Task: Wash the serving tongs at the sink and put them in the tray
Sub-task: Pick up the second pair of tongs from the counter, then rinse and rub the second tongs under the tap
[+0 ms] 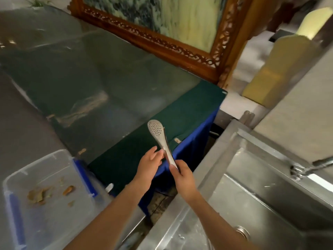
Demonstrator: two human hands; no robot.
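The steel serving tongs [158, 133], with a perforated spoon-shaped head, point up and away over the green-covered table corner. My right hand [182, 175] grips their lower handle end. My left hand [150, 164] touches the handle just above, fingers against the metal. The steel sink [232, 141] lies to the right of both hands, its basin lower right. A clear plastic tray [45, 159] with blue clips sits at lower left, holding some brown food scraps.
A tap [310, 167] sticks out from the sink's right wall, and a drain [242, 231] shows in the basin. A glass-topped table with green and blue cloth [189, 109] fills the middle. A carved wooden picture frame [162, 44] leans behind it.
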